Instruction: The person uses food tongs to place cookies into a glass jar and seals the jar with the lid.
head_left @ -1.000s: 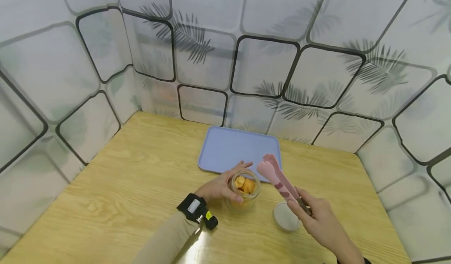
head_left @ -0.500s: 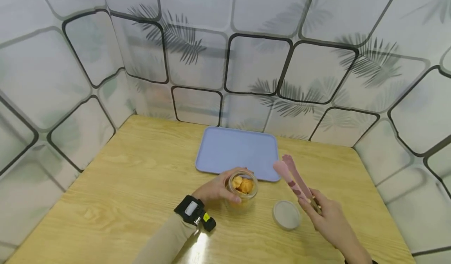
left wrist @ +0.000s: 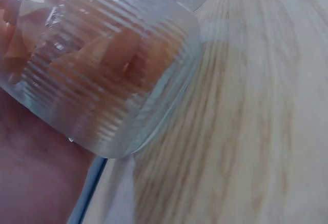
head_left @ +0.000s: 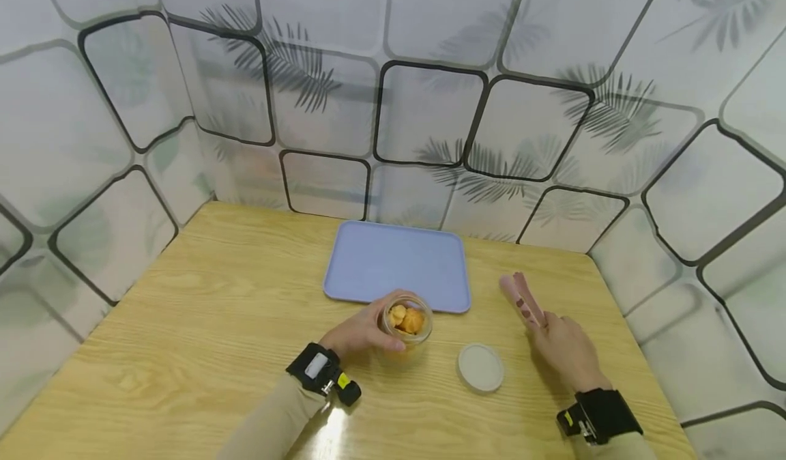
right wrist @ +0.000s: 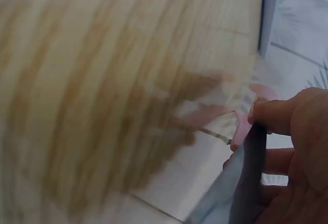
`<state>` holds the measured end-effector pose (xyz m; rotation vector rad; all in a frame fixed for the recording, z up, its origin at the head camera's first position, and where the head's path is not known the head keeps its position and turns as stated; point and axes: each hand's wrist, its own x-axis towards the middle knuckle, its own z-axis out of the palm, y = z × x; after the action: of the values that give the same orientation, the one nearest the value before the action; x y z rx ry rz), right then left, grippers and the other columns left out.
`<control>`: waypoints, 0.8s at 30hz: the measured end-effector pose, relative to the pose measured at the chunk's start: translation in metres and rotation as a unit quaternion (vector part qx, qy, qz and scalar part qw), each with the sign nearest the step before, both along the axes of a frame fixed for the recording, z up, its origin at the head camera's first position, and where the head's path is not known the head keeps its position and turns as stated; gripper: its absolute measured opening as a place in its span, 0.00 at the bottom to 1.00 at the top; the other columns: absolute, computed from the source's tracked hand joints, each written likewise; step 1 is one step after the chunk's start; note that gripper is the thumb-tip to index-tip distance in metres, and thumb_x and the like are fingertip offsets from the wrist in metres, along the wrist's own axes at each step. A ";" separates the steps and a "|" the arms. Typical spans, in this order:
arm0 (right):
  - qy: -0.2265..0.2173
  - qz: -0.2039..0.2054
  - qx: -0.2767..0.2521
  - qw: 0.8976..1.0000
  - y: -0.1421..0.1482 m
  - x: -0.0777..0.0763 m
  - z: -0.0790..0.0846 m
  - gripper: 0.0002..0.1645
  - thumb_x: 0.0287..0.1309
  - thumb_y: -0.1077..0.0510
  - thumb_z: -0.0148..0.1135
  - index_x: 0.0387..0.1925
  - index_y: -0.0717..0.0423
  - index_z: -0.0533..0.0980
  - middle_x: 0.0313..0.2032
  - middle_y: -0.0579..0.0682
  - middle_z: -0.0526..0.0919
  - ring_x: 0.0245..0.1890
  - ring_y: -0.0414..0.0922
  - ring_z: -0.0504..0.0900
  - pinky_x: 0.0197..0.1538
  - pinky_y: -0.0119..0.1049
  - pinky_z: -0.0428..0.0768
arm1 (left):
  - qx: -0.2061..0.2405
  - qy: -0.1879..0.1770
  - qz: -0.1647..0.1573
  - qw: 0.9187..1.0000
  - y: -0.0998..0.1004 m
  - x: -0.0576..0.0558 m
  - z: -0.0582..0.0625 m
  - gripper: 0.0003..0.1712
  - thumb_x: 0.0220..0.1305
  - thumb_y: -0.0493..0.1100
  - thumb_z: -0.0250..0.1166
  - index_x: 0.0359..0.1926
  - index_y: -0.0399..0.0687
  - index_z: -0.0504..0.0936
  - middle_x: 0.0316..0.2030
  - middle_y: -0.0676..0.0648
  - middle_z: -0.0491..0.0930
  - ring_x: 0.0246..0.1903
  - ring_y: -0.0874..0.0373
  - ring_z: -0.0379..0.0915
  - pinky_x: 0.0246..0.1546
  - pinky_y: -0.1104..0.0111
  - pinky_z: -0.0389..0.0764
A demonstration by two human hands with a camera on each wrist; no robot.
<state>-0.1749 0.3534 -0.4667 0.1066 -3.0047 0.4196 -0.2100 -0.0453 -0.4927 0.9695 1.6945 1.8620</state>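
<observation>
My left hand [head_left: 359,330] grips a clear glass jar [head_left: 402,356], thumb and fingers curled round its side. Orange-yellow snack pieces [head_left: 410,321] show through its uncovered mouth. The left wrist view has the jar's ribbed wall [left wrist: 113,70] close up, its base right at the wood. Over the table's right side, my right hand [head_left: 568,351] holds pink tongs [head_left: 522,297] by their dark handle end, tips pointing up and away. In the right wrist view the tongs' handle [right wrist: 248,167] lies between thumb and fingers. Nothing shows between the tips.
A round whitish lid [head_left: 481,368] lies on the wooden table [head_left: 202,323] between the jar and the right hand. Behind the jar is a blue rectangular tray [head_left: 396,262]. Patterned panels [head_left: 430,112] enclose the table at the back and sides.
My right hand has carried the tongs rightward, away from the jar, and lower towards the table. The left hand keeps its hold on the jar. The whole view has shifted slightly.
</observation>
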 end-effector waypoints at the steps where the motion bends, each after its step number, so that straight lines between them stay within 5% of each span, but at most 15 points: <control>1: -0.002 0.003 0.003 1.000 0.000 -0.002 -0.003 0.30 0.70 0.48 0.60 0.49 0.77 0.77 0.31 0.65 0.82 0.29 0.57 0.81 0.29 0.51 0.76 | -0.003 0.005 0.000 1.000 0.000 0.000 0.001 0.46 0.53 0.48 0.79 0.71 0.55 0.67 0.65 0.45 0.72 0.64 0.51 0.68 0.71 0.57 0.63; 5: -0.007 0.007 0.008 1.000 -0.004 -0.005 -0.008 0.34 0.68 0.49 0.65 0.53 0.79 0.73 0.33 0.68 0.81 0.32 0.61 0.81 0.31 0.55 0.78 | -0.018 0.013 0.006 1.000 0.000 0.002 0.004 0.45 0.52 0.47 0.80 0.70 0.59 0.68 0.64 0.48 0.73 0.64 0.52 0.68 0.70 0.55 0.65; 9: 0.068 0.040 0.007 0.997 -0.018 0.003 -0.003 0.39 0.64 0.50 0.69 0.61 0.78 0.69 0.35 0.72 0.77 0.30 0.60 0.78 0.28 0.54 0.77 | -0.016 0.009 0.017 1.000 -0.001 0.005 0.009 0.50 0.50 0.46 0.81 0.72 0.60 0.66 0.65 0.49 0.73 0.65 0.53 0.67 0.71 0.55 0.62; 12: 0.093 0.105 -0.012 0.990 -0.038 0.015 0.006 0.39 0.63 0.48 0.70 0.66 0.70 0.70 0.52 0.71 0.77 0.40 0.61 0.81 0.33 0.55 0.81 | -0.006 0.017 0.025 1.000 0.000 0.007 0.013 0.54 0.48 0.44 0.83 0.74 0.59 0.64 0.66 0.47 0.74 0.66 0.53 0.68 0.72 0.56 0.62; 16: -0.016 0.170 -0.017 0.985 -0.068 0.034 0.015 0.44 0.61 0.34 0.67 0.68 0.59 0.72 0.61 0.64 0.75 0.49 0.57 0.82 0.40 0.52 0.84 | 0.015 0.039 0.038 0.998 0.003 0.009 0.016 0.55 0.47 0.38 0.83 0.74 0.57 0.64 0.64 0.44 0.75 0.63 0.53 0.71 0.69 0.59 0.67; 19: -0.090 0.177 -0.007 0.980 -0.081 0.043 0.014 0.50 0.53 0.30 0.71 0.69 0.56 0.72 0.48 0.57 0.79 0.40 0.48 0.79 0.36 0.43 0.81 | 0.029 0.046 0.049 0.997 0.008 0.009 0.015 0.52 0.46 0.33 0.82 0.72 0.54 0.67 0.61 0.44 0.78 0.61 0.54 0.73 0.68 0.62 0.69; 21: -0.105 0.173 -0.021 0.979 -0.086 0.042 0.011 0.51 0.49 0.34 0.74 0.68 0.55 0.71 0.47 0.55 0.78 0.39 0.45 0.77 0.35 0.40 0.79 | 0.035 0.042 0.051 0.997 0.010 0.010 0.014 0.50 0.45 0.31 0.81 0.70 0.52 0.69 0.60 0.45 0.79 0.61 0.54 0.73 0.67 0.63 0.69; 24: -0.067 0.195 -0.092 0.974 -0.093 0.038 0.019 0.45 0.50 0.46 0.76 0.68 0.53 0.70 0.48 0.55 0.77 0.36 0.42 0.73 0.32 0.34 0.76 | 0.036 0.050 0.059 0.996 0.012 0.010 0.011 0.46 0.45 0.31 0.80 0.67 0.47 0.72 0.59 0.44 0.80 0.60 0.55 0.73 0.68 0.64 0.68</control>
<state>-0.1368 0.2604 -0.4476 0.6860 -3.0489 0.7682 -0.1997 -0.0331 -0.4819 1.0260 1.7881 1.9943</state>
